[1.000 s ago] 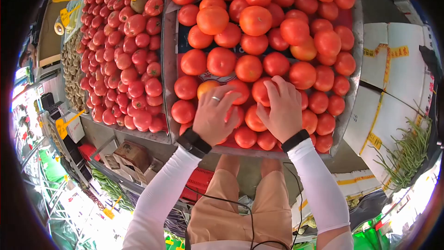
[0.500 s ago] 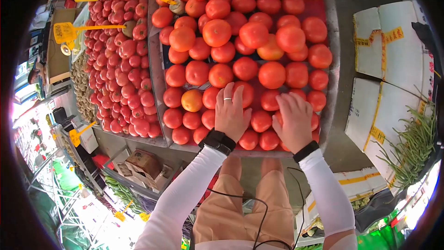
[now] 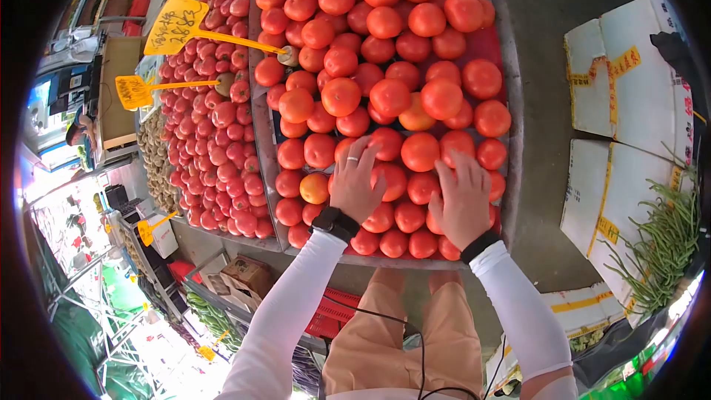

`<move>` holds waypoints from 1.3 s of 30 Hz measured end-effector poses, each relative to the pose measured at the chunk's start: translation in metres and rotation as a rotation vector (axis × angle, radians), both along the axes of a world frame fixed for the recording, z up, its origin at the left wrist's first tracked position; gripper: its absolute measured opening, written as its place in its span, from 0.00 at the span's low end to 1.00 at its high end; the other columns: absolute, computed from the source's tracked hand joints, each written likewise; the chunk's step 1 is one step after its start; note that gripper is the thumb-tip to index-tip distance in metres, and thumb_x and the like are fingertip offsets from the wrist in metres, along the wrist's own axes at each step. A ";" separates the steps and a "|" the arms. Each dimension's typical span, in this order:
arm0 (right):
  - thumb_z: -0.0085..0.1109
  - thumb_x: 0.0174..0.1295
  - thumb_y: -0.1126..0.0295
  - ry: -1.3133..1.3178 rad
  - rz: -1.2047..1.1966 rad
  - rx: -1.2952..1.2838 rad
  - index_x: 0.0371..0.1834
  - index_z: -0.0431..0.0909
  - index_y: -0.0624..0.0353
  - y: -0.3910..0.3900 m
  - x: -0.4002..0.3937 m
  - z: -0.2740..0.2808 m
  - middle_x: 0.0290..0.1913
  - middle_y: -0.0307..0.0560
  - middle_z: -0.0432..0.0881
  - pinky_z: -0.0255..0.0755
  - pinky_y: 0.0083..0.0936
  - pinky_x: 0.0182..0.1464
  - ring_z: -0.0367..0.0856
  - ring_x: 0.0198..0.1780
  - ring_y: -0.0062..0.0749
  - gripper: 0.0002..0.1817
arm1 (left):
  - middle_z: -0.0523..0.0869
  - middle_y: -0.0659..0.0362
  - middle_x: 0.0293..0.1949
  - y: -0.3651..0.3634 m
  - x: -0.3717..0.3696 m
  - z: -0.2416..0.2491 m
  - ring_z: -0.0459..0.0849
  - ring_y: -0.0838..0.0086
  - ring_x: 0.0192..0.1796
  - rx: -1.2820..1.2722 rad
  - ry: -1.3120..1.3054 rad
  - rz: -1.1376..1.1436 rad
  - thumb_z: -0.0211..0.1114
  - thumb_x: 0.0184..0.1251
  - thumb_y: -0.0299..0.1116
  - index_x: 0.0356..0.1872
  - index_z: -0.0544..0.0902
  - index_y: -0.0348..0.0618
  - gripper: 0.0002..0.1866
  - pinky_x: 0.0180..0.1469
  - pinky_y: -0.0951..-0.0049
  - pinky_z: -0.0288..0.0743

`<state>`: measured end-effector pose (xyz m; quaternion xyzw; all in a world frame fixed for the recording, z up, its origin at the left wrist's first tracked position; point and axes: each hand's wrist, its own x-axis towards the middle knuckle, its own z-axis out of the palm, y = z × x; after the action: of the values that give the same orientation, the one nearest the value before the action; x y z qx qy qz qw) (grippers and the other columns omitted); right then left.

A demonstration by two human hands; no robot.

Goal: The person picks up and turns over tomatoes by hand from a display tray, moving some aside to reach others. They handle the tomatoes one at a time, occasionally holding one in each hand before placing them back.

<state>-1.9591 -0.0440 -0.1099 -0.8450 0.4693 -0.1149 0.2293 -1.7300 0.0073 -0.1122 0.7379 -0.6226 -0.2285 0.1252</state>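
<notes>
Rows of large red tomatoes [image 3: 420, 152] fill the display bin in front of me. My left hand [image 3: 357, 189], with a ring and a black wristband, lies palm down over the front rows. Its fingers are spread and touch tomatoes, partly covering them. Just right of it is a red tomato [image 3: 393, 180], and to its left a yellow-orange tomato [image 3: 313, 188]. My right hand [image 3: 463, 204] also rests palm down on tomatoes near the bin's right side, fingers apart. Another tomato [image 3: 422, 188] lies between the hands. What is under both palms is hidden.
The bin's grey rim [image 3: 511, 67] runs along the right. Smaller red tomatoes [image 3: 215, 133] fill the neighbouring bin, with yellow price signs [image 3: 176, 24] standing over it. White boxes [image 3: 592, 185] and green beans [image 3: 659, 230] are at right. A red basket [image 3: 333, 318] sits below.
The view has tilted, so the bins appear lower in it. Both hands have shifted a little farther over the tomatoes, away from the bin's front edge.
</notes>
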 end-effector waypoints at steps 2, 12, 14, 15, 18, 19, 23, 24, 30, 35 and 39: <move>0.69 0.56 0.65 0.052 -0.091 -0.065 0.68 0.75 0.58 -0.015 0.001 -0.004 0.74 0.56 0.72 0.62 0.56 0.75 0.67 0.75 0.57 0.33 | 0.73 0.47 0.73 -0.010 -0.003 -0.011 0.72 0.44 0.72 -0.023 -0.058 0.004 0.71 0.62 0.34 0.72 0.73 0.46 0.35 0.77 0.47 0.66; 0.69 0.62 0.57 0.241 -0.020 -0.032 0.73 0.73 0.57 -0.040 -0.019 -0.022 0.62 0.50 0.77 0.61 0.54 0.73 0.70 0.71 0.53 0.36 | 0.79 0.49 0.66 -0.015 0.036 -0.020 0.76 0.49 0.70 -0.062 0.081 -0.121 0.68 0.58 0.35 0.69 0.76 0.45 0.33 0.74 0.48 0.67; 0.70 0.62 0.56 0.287 -0.010 -0.050 0.74 0.73 0.56 -0.041 -0.018 -0.023 0.62 0.48 0.76 0.64 0.55 0.70 0.71 0.68 0.52 0.37 | 0.79 0.50 0.64 -0.005 0.053 -0.016 0.76 0.50 0.69 -0.076 0.102 -0.080 0.68 0.58 0.32 0.66 0.78 0.46 0.31 0.72 0.48 0.68; 0.70 0.61 0.56 0.318 0.002 -0.066 0.74 0.73 0.55 -0.042 -0.019 -0.023 0.62 0.48 0.76 0.65 0.55 0.69 0.72 0.67 0.52 0.37 | 0.80 0.50 0.63 0.002 0.061 -0.015 0.76 0.50 0.68 -0.084 0.113 -0.058 0.68 0.58 0.31 0.65 0.79 0.46 0.29 0.71 0.49 0.69; 0.70 0.62 0.55 0.415 0.015 -0.055 0.74 0.72 0.53 -0.047 -0.016 -0.018 0.61 0.49 0.76 0.67 0.55 0.66 0.72 0.64 0.54 0.37 | 0.80 0.51 0.63 0.026 0.111 -0.012 0.76 0.49 0.68 -0.112 0.006 0.050 0.69 0.59 0.31 0.62 0.80 0.48 0.27 0.70 0.49 0.71; 0.70 0.62 0.54 0.422 0.031 -0.020 0.75 0.72 0.53 -0.051 -0.015 -0.017 0.61 0.49 0.76 0.67 0.55 0.66 0.72 0.64 0.54 0.37 | 0.80 0.51 0.63 0.036 0.127 -0.011 0.76 0.49 0.68 -0.111 -0.043 0.087 0.69 0.59 0.32 0.62 0.80 0.48 0.27 0.69 0.48 0.71; 0.69 0.62 0.48 0.476 0.089 0.061 0.76 0.71 0.53 -0.062 -0.009 -0.011 0.61 0.52 0.76 0.67 0.55 0.66 0.72 0.64 0.56 0.40 | 0.71 0.48 0.72 0.050 0.172 -0.014 0.69 0.44 0.74 -0.034 -0.126 0.116 0.75 0.61 0.40 0.68 0.77 0.47 0.33 0.74 0.46 0.67; 0.69 0.62 0.48 0.486 0.093 0.054 0.75 0.71 0.53 -0.062 -0.006 -0.010 0.61 0.52 0.76 0.67 0.55 0.66 0.72 0.63 0.56 0.40 | 0.68 0.45 0.74 0.052 0.179 -0.017 0.68 0.41 0.75 0.068 -0.024 0.137 0.76 0.61 0.43 0.72 0.74 0.49 0.37 0.75 0.45 0.67; 0.68 0.63 0.64 0.324 0.101 -0.096 0.67 0.75 0.60 -0.044 0.037 0.013 0.59 0.56 0.77 0.69 0.54 0.65 0.75 0.61 0.59 0.29 | 0.70 0.47 0.71 0.051 0.193 -0.034 0.71 0.43 0.72 0.076 -0.018 0.035 0.74 0.58 0.32 0.70 0.74 0.54 0.35 0.69 0.47 0.76; 0.70 0.59 0.67 -0.016 0.250 0.023 0.65 0.75 0.60 -0.003 0.148 0.018 0.63 0.56 0.77 0.71 0.50 0.64 0.76 0.63 0.58 0.30 | 0.74 0.51 0.67 0.050 0.188 -0.036 0.74 0.51 0.69 0.030 -0.253 -0.028 0.72 0.57 0.30 0.68 0.76 0.53 0.33 0.68 0.52 0.74; 0.71 0.57 0.64 0.051 0.264 0.021 0.65 0.76 0.57 0.011 0.189 -0.011 0.66 0.51 0.76 0.70 0.51 0.65 0.73 0.66 0.53 0.31 | 0.75 0.51 0.68 0.048 0.172 -0.032 0.73 0.53 0.70 -0.093 -0.265 -0.039 0.72 0.56 0.30 0.69 0.76 0.51 0.34 0.71 0.52 0.69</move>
<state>-1.7698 -0.0330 -0.1213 -0.8997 0.3607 -0.0572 0.2393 -1.5582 0.0548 -0.1439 0.7427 -0.6578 -0.1025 0.0712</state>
